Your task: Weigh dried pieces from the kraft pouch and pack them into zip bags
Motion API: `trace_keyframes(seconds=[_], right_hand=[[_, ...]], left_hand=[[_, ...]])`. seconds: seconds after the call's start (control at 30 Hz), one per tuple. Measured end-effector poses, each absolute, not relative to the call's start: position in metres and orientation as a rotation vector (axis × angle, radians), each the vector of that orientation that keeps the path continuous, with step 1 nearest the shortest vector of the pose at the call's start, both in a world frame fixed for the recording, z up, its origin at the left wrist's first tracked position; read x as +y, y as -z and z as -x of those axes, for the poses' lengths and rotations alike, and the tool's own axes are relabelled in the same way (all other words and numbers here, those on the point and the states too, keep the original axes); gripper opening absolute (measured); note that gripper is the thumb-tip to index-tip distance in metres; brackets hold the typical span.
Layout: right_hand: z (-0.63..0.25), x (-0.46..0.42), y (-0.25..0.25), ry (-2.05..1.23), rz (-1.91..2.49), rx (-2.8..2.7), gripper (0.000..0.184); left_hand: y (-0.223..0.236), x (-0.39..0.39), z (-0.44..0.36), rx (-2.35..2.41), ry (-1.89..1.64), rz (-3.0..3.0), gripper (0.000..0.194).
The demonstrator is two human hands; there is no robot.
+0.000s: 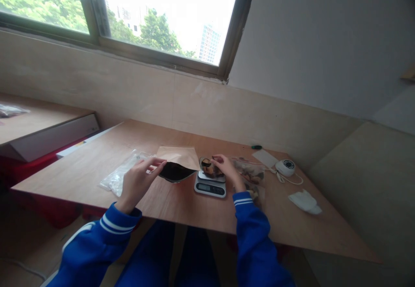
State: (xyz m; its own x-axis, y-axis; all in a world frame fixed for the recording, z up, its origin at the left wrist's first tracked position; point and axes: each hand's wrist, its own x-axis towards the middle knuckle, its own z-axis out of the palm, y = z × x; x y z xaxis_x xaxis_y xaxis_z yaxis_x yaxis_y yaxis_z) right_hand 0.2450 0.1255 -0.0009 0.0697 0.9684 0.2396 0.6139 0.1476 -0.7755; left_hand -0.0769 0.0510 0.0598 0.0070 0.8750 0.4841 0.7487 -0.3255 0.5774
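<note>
My left hand [139, 179] pinches the rim of a brown paper pouch [178, 159], holding its dark mouth open above the wooden table [181, 209]. My right hand [227, 168] reaches over a small digital kitchen scale [210, 183] and its fingers close on dark brown pieces [207, 166] piled on the scale's platform. The pouch mouth faces the scale, a short gap to its left.
A clear plastic bag [119, 174] lies left of the pouch. A clear bag of dark pieces [251, 174] sits right of the scale. Further right are a white round device with a cord [285, 167], a white card [265, 157] and crumpled white tissue [304, 202].
</note>
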Motion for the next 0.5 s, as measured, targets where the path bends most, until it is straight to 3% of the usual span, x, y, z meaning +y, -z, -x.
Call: trace_keyframes(seconds=[0.5], right_hand=[[-0.242, 0.104, -0.006, -0.256, 1.754, -1.69, 0.033]], left_hand=[[-0.056, 0.049, 0.075, 1.709, -1.17, -2.107, 0.039]])
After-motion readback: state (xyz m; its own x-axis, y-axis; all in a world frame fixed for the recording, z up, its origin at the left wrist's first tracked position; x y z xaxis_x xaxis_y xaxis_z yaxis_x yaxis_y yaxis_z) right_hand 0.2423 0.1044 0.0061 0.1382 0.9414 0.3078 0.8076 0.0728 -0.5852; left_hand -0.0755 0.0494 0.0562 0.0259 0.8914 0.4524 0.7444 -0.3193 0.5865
